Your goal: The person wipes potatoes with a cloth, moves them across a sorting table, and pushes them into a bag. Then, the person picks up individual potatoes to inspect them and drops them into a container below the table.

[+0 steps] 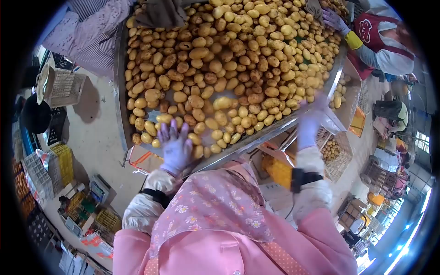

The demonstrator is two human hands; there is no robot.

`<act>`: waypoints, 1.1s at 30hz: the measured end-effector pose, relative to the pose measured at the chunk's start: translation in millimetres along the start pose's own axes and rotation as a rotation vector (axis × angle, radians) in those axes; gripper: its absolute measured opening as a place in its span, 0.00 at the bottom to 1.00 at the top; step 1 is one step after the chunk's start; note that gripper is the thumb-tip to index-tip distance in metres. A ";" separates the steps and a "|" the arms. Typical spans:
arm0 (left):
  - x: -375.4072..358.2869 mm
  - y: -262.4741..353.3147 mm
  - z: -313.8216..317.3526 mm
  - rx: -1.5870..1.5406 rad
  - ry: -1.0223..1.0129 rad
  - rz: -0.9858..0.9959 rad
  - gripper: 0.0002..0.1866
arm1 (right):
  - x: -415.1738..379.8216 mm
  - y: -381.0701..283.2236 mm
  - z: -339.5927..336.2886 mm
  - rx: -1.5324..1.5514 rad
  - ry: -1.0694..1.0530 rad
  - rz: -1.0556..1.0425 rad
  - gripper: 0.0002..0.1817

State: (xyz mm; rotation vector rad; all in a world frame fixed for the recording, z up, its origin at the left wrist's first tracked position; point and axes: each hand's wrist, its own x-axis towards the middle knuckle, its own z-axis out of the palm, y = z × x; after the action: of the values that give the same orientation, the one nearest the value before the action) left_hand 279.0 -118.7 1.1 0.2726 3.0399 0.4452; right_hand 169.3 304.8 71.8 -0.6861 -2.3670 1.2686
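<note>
Many potatoes (215, 64) lie spread over a metal sorting table (256, 140) with a raised rim. My left hand (174, 146), in a pale purple glove, rests with fingers spread on the potatoes at the table's near left edge. At the right, my right hand (314, 117), gloved too, is over the rim beside a side chute (337, 117); motion smears its fingers, and what it holds, if anything, cannot be made out.
A co-worker's gloved hand (336, 22) is at the table's far right. Another person's patterned sleeve (87, 32) is at the upper left. Below the chute stands a crate (339, 160) with potatoes. An empty basket (66, 87) and stacked crates (62, 160) stand on the left.
</note>
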 end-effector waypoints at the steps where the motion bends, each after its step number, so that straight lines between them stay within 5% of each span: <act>1: -7.8 16.4 -4.2 -0.067 -0.035 0.005 0.29 | -32.2 -16.5 37.9 0.648 -0.144 0.310 0.37; 3: -19.2 26.3 -4.1 -0.237 -0.167 0.294 0.28 | -104.2 -19.4 101.7 -0.826 -0.293 -0.617 0.28; 5: -14.8 10.4 -6.7 -0.311 -0.276 0.370 0.28 | -160.2 -43.7 127.9 -0.896 -0.818 -0.609 0.37; 6: -20.1 0.8 -10.0 -0.313 -0.280 0.360 0.28 | -169.6 -50.9 135.4 -0.989 -1.017 -0.682 0.32; 9: -37.8 -39.0 -21.1 -0.265 -0.144 0.171 0.26 | -158.6 -29.7 107.2 -0.660 -1.121 -0.921 0.26; 11: -56.7 -59.8 -21.9 -0.135 -0.114 0.040 0.24 | -131.5 -40.2 112.6 -0.773 -1.231 -0.819 0.26; 13: -49.0 -60.2 -25.2 -0.167 -0.056 -0.088 0.23 | -113.9 -71.1 126.1 -0.556 -0.985 -0.465 0.22; 14: -39.6 -60.9 -26.7 -0.196 0.006 -0.211 0.23 | -125.6 -41.8 155.5 -0.523 -0.780 -0.776 0.20; 18: 50.4 -55.5 -38.0 -0.198 0.261 -0.239 0.23 | -163.8 -11.9 241.4 -0.923 -1.007 -0.828 0.18; 20: 89.3 -73.9 -34.1 -0.174 0.284 -0.233 0.23 | -156.5 -29.9 202.0 -0.393 -1.128 -0.676 0.17; 22: 116.9 -96.1 -30.3 -0.039 0.396 -0.242 0.24 | -117.8 -41.8 146.8 -0.208 -0.978 -0.556 0.15; 24: 113.2 -72.7 -10.4 0.122 0.372 -0.282 0.26 | -50.1 -123.6 117.6 -0.778 -1.073 0.117 0.12; 25: 108.8 -54.8 -0.7 0.293 0.343 -0.307 0.27 | -39.0 -72.9 111.4 -0.446 -0.684 0.057 0.16; 26: 101.7 -35.9 4.0 0.156 0.206 -0.257 0.31 | -24.3 -48.8 112.6 -0.537 -0.585 -0.320 0.22; 27: 90.1 -15.5 6.9 0.020 0.069 -0.208 0.36 | -34.1 -57.0 123.5 -0.535 -0.584 -0.320 0.22; 29: 60.3 21.6 10.7 -0.019 -0.175 0.086 0.31 | -83.6 -83.8 154.9 -0.956 -0.528 -0.656 0.23; 32: 23.3 11.8 -6.0 -0.271 -0.239 0.251 0.24 | -130.2 -50.0 161.9 -0.737 -0.839 -0.664 0.25; 33: 9.2 1.4 -13.9 -0.273 -0.248 0.250 0.24 | -131.7 -17.7 144.1 -0.638 -0.939 -0.980 0.34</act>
State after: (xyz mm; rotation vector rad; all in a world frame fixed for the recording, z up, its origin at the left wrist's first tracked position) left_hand 269.1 -119.6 14.5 0.6409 2.6727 0.7694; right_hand 196.1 124.9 -1.1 1.1190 -3.1152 0.3607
